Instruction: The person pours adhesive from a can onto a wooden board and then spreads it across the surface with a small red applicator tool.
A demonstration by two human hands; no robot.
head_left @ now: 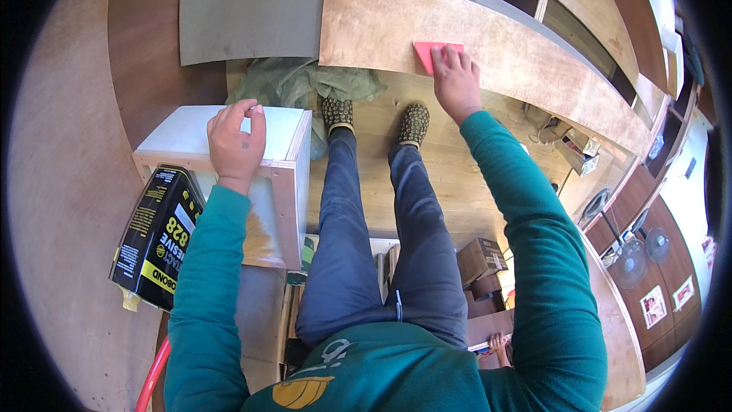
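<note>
My right hand grips a pink spreader, a flat piece with a straight edge. It rests against the face of a long, thin plywood sheet, near the sheet's lower edge. Over the white top of a wooden box is my left hand, its fingers curled in and the thumb against them. Whatever it may hold is hidden. Just below that hand stands a black and yellow adhesive can, tilted in view.
Behind the plywood lies a grey sheet. Crumpled green plastic is on the floor beside my feet. A red hose runs at lower left. Fans and a cardboard box stand to the right. Another person's hand shows at lower right.
</note>
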